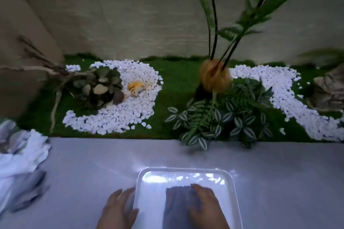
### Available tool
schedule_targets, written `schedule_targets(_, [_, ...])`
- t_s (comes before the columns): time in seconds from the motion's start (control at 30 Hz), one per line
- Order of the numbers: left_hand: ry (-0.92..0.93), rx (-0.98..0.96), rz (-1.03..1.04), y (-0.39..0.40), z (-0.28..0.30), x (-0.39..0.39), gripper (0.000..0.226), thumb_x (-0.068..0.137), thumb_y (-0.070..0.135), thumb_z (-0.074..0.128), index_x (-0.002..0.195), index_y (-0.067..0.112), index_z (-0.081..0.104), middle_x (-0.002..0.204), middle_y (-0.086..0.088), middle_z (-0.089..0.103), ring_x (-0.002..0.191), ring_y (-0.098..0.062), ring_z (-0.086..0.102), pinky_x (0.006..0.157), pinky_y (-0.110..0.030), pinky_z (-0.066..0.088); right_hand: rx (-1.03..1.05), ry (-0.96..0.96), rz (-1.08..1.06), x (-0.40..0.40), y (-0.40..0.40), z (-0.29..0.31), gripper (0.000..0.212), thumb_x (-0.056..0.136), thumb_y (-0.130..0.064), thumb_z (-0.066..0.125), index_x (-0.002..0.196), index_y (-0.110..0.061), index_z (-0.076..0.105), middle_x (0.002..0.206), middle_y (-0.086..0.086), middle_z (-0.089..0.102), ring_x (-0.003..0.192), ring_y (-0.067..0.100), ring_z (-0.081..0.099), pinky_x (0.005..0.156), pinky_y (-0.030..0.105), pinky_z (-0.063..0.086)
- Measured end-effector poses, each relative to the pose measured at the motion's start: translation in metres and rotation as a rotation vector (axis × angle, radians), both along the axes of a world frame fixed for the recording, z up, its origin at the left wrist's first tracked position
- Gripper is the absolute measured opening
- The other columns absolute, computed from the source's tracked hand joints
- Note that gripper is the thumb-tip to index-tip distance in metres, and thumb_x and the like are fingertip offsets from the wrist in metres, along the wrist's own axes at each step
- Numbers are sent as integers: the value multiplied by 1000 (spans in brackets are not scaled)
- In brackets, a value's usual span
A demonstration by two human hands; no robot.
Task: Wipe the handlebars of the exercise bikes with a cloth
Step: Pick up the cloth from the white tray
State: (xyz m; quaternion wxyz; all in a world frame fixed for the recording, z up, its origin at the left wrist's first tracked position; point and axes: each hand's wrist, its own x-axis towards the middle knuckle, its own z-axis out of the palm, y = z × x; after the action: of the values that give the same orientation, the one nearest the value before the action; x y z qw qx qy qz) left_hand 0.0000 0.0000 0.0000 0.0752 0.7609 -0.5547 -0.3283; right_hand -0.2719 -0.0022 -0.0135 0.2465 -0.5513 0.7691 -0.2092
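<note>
A grey cloth [176, 204] lies flat in a shallow white tray [186, 171] on a pale counter at the bottom of the head view. My right hand [206, 208] rests on the cloth's right side, fingers spread over it. My left hand [119, 210] holds the tray's left rim, thumb inside the edge. No exercise bike or handlebar is in view.
Behind the counter [279, 173] runs a bed of green turf [176, 83] with white pebbles [130, 109], plants [219, 122], dry branches and a rock. Crumpled white and grey cloths [22, 156] lie at the counter's left end. A beige wall stands behind.
</note>
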Motion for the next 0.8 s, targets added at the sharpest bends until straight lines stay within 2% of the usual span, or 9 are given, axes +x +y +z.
schedule_targets(0.03, [46,-37,-34,-6,-10,-10,72,52,61,54,120,40,57,131,-14,51,121,-26,53,100,-34,40,100,-68,57,2,-1,-1,77,55,-34,70,119,-64,40,98,-8,60,97,8,62,88,10,38])
schedule_targets(0.07, [57,-79,-44,-5,-19,-14,66,56,61,53,118,38,59,128,-15,53,121,-26,52,99,-33,40,219,-114,171,6,-3,-1,63,60,-44,55,121,-54,47,112,-6,55,112,12,57,97,16,38])
schedule_targets(0.13, [66,-39,-86,-9,-26,-23,60,66,56,57,122,35,57,134,-12,47,128,-22,43,104,-28,33,298,-138,185,11,-1,-12,61,66,-45,53,127,-41,51,125,-4,46,119,17,50,101,27,41])
schedule_targets(0.23, [58,-42,-60,-3,-45,-37,54,76,37,70,126,33,53,142,-5,35,130,-21,36,105,-25,31,313,47,235,34,8,-22,59,75,-56,60,131,-45,43,131,-5,33,119,19,39,96,34,46])
schedule_targets(0.33, [-7,-47,-65,-1,-56,-50,55,77,40,68,129,35,48,141,-1,33,128,-21,31,103,-31,36,324,213,266,41,13,-34,70,71,-65,60,134,-46,35,136,-1,25,121,24,33,91,39,46])
schedule_targets(0.43, [-52,-56,-45,1,-64,-54,53,79,40,65,129,36,48,141,-1,31,128,-20,27,102,-32,37,263,277,259,46,18,-47,73,68,-62,65,133,-42,40,135,3,30,117,28,37,84,40,45])
schedule_targets(0.57, [-57,-93,-43,1,-64,-55,50,81,35,64,129,35,49,139,-2,33,126,-22,27,101,-33,36,178,343,295,42,21,-60,62,71,-53,68,128,-36,48,128,7,41,111,32,43,75,42,49])
schedule_targets(0.7, [-5,-8,-68,-2,-57,-51,51,83,34,63,131,35,46,143,1,27,129,-20,24,101,-29,33,177,276,288,37,13,-57,39,78,-24,64,116,-27,59,114,7,46,102,32,45,62,36,50])
schedule_targets(0.8, [73,88,-85,-5,-40,-41,53,83,34,64,133,34,45,143,1,27,128,-20,34,103,-27,33,291,124,321,29,2,-40,37,80,-12,56,116,-23,60,110,6,46,100,27,44,73,37,51])
